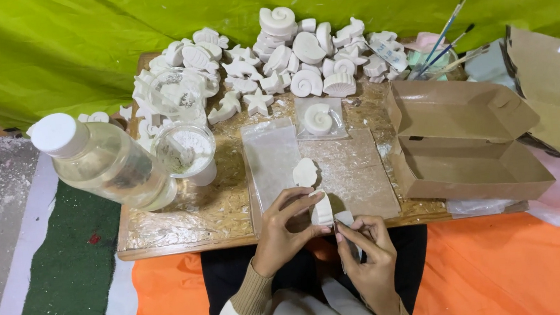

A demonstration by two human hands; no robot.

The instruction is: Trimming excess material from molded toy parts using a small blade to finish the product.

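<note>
The scene is lit evenly & brightly by soft, diffuse light; no single source can be picked out. Shadows are kept faint, seen only under the cardboard box [468, 144] flaps & beneath the hands. Mild glare is caught on the clear bottle [108, 162] & on the plastic wrap over the board [184, 216]. Focus is held sharp at centre; slight softness & wide-angle bending are noted twd the edges, esp. the green cloth [47, 43] at left. Whites in the plaster shapes [305, 57] are nearly blown out.

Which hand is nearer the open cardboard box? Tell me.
Right. The right hand is at the board's front edge, below and left of the cardboard box. The left hand is farther left, holding a white plaster piece.
</note>
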